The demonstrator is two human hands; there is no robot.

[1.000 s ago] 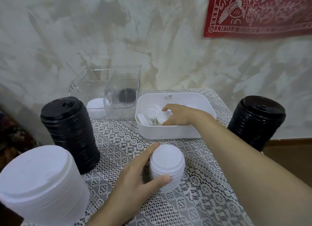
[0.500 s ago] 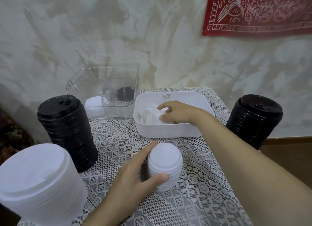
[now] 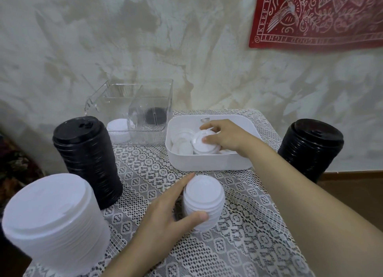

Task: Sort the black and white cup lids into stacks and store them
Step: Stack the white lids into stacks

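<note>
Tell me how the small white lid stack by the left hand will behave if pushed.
The small white stack looks like thin nested plastic, so it is probably light. Its lids only nest, so a high push may tilt or shear it. The lace tablecloth could snag its base; the left hand steadies it.

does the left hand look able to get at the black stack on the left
Probably yes, once it lets go: the left hand grips the small white stack, and only tablecloth lies between it and the left black stack.
</note>
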